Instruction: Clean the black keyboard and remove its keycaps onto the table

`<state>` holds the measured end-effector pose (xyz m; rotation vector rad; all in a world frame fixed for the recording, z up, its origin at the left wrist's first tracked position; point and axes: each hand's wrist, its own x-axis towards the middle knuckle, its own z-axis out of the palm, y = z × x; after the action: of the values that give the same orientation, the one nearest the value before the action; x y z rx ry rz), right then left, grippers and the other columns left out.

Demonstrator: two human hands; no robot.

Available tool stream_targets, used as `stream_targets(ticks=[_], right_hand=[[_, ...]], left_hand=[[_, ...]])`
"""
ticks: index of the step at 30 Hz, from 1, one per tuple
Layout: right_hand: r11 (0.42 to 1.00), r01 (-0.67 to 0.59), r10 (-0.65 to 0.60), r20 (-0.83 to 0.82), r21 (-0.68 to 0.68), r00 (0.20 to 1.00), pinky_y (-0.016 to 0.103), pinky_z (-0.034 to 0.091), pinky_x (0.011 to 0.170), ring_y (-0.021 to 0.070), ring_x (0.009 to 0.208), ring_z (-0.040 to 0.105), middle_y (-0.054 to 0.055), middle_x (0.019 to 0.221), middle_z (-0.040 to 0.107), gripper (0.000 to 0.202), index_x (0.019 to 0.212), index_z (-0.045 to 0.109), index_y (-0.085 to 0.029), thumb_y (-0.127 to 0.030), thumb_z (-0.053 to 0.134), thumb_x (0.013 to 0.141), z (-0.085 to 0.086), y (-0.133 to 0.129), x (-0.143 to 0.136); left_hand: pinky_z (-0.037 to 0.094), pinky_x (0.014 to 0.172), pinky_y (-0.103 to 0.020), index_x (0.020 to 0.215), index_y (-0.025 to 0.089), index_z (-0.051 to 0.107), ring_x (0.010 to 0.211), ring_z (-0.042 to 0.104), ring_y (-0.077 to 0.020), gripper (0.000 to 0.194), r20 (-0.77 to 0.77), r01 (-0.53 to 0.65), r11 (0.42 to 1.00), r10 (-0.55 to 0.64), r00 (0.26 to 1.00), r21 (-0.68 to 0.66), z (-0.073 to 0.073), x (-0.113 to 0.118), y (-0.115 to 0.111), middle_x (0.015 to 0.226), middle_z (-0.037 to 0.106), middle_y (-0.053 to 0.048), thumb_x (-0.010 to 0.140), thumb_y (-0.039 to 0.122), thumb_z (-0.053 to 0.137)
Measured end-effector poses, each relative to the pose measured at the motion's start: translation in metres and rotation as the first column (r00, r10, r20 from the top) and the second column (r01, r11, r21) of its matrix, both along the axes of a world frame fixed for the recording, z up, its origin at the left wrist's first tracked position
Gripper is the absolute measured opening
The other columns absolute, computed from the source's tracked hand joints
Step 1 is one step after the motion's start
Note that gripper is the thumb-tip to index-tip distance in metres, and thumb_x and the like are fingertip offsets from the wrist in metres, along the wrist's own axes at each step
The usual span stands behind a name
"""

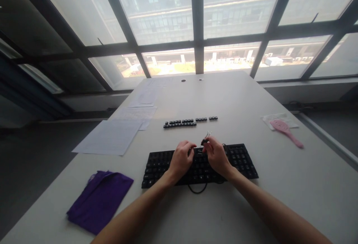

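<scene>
A black keyboard [163,163] lies in front of me, slightly tilted. My left hand [182,158] rests on its upper middle, fingers bent forward and thumb a little apart, with nothing visible in its grasp. Just right of it, my right hand [216,157] pinches a keycap puller [205,139] with a black middle and thin wire ends, held over the top rows. One set of wires points up and away; the lower end is close to the keys. Beyond the keyboard, removed black keycaps [180,123] stand in two short rows.
A folded purple cloth [100,199] lies at the left front, with paper sheets [107,136] behind it. On the right, a pink hairbrush [285,130] rests partly on a clear plastic bag [292,121]. A cable [198,191] loops out below the keyboard. Windows stand beyond the white table [237,98].
</scene>
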<state>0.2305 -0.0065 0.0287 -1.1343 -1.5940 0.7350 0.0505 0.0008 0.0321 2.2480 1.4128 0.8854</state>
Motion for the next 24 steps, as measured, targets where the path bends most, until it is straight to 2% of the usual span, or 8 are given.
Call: stream_targets(ticks=[5,8,14,16,20,24], right_hand=[[0.989,-0.134,0.127,0.109,0.059,0.986,0.029,0.047,0.072,0.0166,0.077,0.055,0.006,0.098,0.056,0.017,0.088,0.055,-0.022,-0.019,0.042,0.098,0.001,0.001,-0.007],[0.978,-0.191,0.169,0.230,0.080,0.958,0.029,0.046,0.071,0.0153,0.075,0.054,0.008,0.108,0.056,0.019,0.093,0.057,-0.022,-0.014,0.041,0.097,-0.004,-0.001,-0.007],[0.927,-0.301,0.188,0.418,0.224,0.889,0.030,0.044,0.071,0.0189,0.076,0.051,0.004,0.082,0.058,0.027,0.088,0.060,-0.022,-0.012,0.037,0.098,-0.013,-0.008,-0.005],[0.940,-0.273,0.183,0.373,0.204,0.910,0.030,0.043,0.070,0.0187,0.073,0.052,0.004,0.079,0.058,0.027,0.085,0.059,-0.022,-0.014,0.037,0.099,-0.012,-0.008,-0.005],[0.987,-0.149,0.139,0.152,0.058,0.979,0.029,0.043,0.068,0.0168,0.070,0.054,0.001,0.076,0.059,0.021,0.081,0.055,-0.022,-0.018,0.043,0.098,-0.008,-0.006,-0.002],[0.991,-0.132,0.131,0.071,0.014,0.989,0.029,0.042,0.067,0.0167,0.069,0.055,0.000,0.074,0.060,0.019,0.078,0.054,-0.022,-0.021,0.047,0.096,-0.006,-0.004,-0.001]], left_hand=[[0.048,0.089,-0.037,0.094,0.022,0.068,0.096,0.059,-0.0223,0.019,0.024,-0.005,1.000,0.005,1.000,-0.005,-0.004,-0.001,-0.001,0.093,0.067,-0.004,0.091,0.012,0.051],[0.047,0.088,-0.037,0.091,0.022,0.067,0.094,0.058,-0.0225,0.020,0.006,-0.003,1.000,0.003,1.000,-0.007,-0.003,-0.001,-0.002,0.091,0.066,-0.005,0.089,0.011,0.050],[0.047,0.084,-0.036,0.083,0.023,0.066,0.089,0.058,-0.0222,0.019,-0.111,0.094,0.995,-0.098,0.989,-0.043,0.011,-0.001,-0.009,0.087,0.066,-0.005,0.081,0.009,0.054],[0.047,0.086,-0.037,0.084,0.024,0.067,0.090,0.058,-0.0234,0.014,-0.155,0.114,0.993,-0.118,0.981,-0.038,0.015,0.000,-0.011,0.088,0.066,-0.005,0.079,0.014,0.060],[0.047,0.086,-0.040,0.089,0.025,0.069,0.093,0.058,-0.0254,0.011,-0.176,0.125,0.991,-0.130,0.976,-0.038,0.013,-0.001,-0.011,0.094,0.067,-0.005,0.079,0.029,0.072],[0.046,0.087,-0.040,0.087,0.025,0.070,0.092,0.060,-0.0239,0.005,-0.119,0.115,0.991,-0.122,0.985,-0.060,0.007,-0.001,-0.007,0.093,0.068,-0.004,0.085,0.029,0.071]])
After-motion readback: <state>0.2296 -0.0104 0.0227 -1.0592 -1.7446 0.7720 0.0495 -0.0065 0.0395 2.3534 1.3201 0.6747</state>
